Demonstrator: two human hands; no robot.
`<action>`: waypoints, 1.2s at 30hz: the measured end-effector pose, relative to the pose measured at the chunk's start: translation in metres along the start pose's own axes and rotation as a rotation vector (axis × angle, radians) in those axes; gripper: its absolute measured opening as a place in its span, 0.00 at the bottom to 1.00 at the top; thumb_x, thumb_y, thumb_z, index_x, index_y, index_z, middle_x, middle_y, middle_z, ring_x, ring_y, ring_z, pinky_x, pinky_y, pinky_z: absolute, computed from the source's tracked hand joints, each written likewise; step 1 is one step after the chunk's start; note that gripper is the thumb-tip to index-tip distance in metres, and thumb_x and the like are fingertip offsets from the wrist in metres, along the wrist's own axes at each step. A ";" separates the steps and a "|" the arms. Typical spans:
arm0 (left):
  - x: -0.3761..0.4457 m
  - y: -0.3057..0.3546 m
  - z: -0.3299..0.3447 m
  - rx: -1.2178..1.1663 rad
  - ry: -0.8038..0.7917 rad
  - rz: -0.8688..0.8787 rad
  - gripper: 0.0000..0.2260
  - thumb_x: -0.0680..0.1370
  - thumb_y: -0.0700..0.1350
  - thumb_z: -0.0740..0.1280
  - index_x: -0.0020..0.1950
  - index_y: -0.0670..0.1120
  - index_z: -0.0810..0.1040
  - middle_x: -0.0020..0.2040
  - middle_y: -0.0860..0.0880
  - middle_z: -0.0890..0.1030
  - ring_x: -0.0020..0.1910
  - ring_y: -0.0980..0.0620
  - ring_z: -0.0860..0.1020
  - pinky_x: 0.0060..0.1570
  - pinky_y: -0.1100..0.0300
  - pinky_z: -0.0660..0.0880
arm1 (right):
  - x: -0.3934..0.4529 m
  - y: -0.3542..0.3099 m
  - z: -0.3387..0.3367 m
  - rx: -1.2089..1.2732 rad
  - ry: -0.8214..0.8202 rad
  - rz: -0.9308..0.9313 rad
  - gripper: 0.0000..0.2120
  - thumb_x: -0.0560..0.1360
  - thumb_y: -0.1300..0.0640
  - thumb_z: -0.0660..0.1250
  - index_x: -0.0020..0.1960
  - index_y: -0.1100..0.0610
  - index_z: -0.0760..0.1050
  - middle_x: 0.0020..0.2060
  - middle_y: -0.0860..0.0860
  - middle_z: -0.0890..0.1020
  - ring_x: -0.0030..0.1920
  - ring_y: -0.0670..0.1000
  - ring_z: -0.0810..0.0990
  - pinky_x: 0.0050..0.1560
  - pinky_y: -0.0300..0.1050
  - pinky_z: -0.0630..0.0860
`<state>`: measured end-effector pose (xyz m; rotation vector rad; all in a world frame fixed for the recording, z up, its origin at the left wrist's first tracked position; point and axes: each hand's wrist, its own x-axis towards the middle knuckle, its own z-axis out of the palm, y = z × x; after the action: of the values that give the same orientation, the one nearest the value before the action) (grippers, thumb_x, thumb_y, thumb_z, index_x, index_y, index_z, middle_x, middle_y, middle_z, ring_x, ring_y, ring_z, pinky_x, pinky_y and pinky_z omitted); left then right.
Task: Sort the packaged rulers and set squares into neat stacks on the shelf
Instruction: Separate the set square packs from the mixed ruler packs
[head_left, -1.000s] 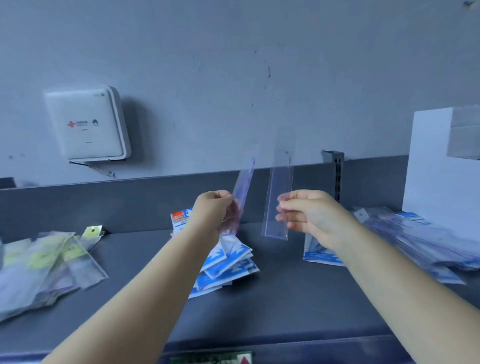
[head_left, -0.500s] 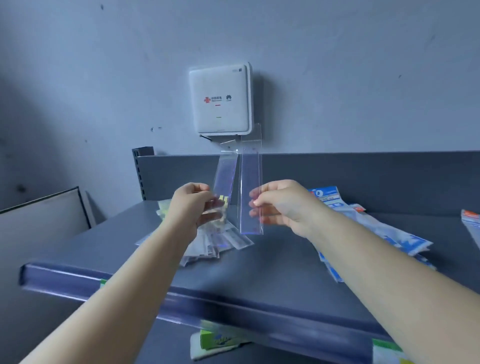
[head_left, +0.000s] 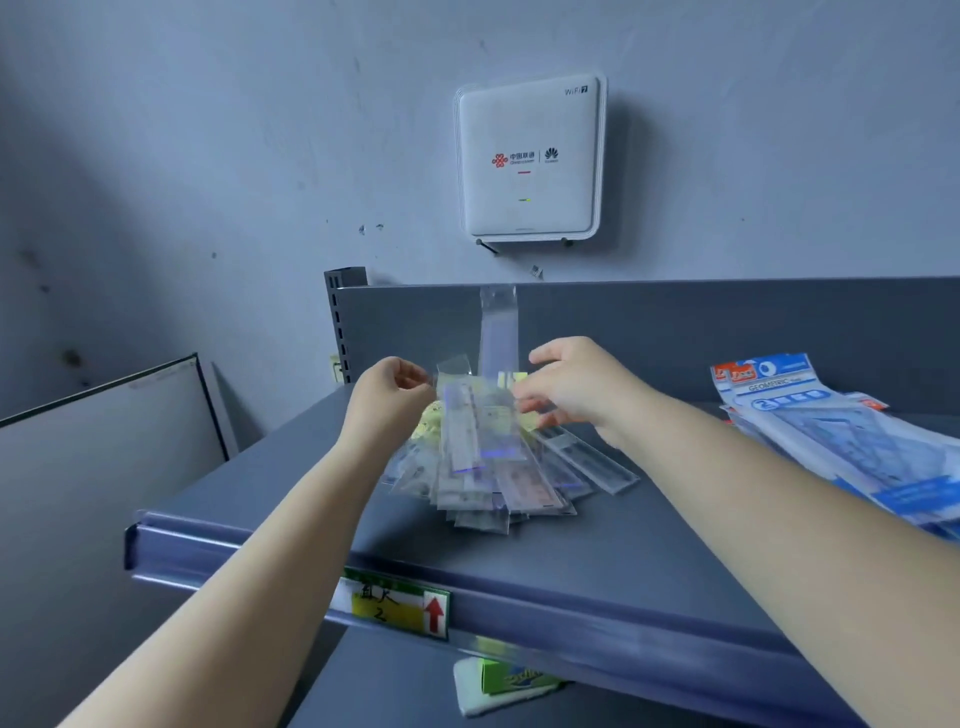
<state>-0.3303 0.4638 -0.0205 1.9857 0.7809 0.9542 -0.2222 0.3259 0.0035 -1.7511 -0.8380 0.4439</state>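
Note:
My left hand (head_left: 392, 402) pinches a clear packaged ruler (head_left: 462, 415) by its top edge, tilted low over a loose pile of packaged rulers (head_left: 498, 488) on the grey shelf (head_left: 597, 551). My right hand (head_left: 571, 387) pinches a second clear packaged ruler (head_left: 498, 332), which stands nearly upright with its top reaching the shelf's back panel. Both packs are blurred where they meet the pile, so I cannot tell if they touch it. Blue-and-white set square packs (head_left: 831, 431) lie in a spread heap at the right.
A white WiFi box (head_left: 530, 156) hangs on the wall above the shelf. A slotted upright (head_left: 340, 322) marks the shelf's left end, with a white board (head_left: 109, 447) beyond it. A yellow-green price label (head_left: 395, 603) sits on the front rail. A green-and-white box (head_left: 509, 683) lies below.
The view has swung further left and closer. Both hands have carried their rulers down, from held up in front of the wall to low over the ruler pile.

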 end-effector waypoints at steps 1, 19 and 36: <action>0.000 0.001 -0.001 0.009 -0.004 0.011 0.04 0.74 0.37 0.65 0.47 0.44 0.75 0.37 0.51 0.74 0.32 0.55 0.70 0.31 0.65 0.66 | 0.004 0.003 0.000 -0.155 0.026 -0.019 0.26 0.72 0.65 0.66 0.69 0.62 0.65 0.53 0.59 0.79 0.42 0.54 0.75 0.44 0.48 0.75; -0.099 0.160 0.174 0.615 -0.207 0.613 0.12 0.77 0.49 0.62 0.59 0.49 0.72 0.57 0.52 0.76 0.56 0.48 0.74 0.52 0.58 0.63 | -0.118 0.055 -0.212 -1.063 0.423 -0.212 0.09 0.75 0.56 0.59 0.54 0.52 0.73 0.49 0.47 0.78 0.51 0.53 0.76 0.43 0.43 0.71; -0.213 0.267 0.391 0.663 -0.575 0.544 0.14 0.76 0.52 0.62 0.57 0.47 0.73 0.55 0.51 0.77 0.53 0.49 0.76 0.46 0.60 0.68 | -0.222 0.170 -0.442 -0.957 0.533 0.162 0.08 0.73 0.55 0.63 0.50 0.55 0.76 0.49 0.50 0.80 0.50 0.54 0.78 0.51 0.49 0.77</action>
<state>-0.0688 0.0152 -0.0303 2.9537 0.2264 0.3471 -0.0277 -0.1582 -0.0296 -2.6509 -0.5327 -0.4083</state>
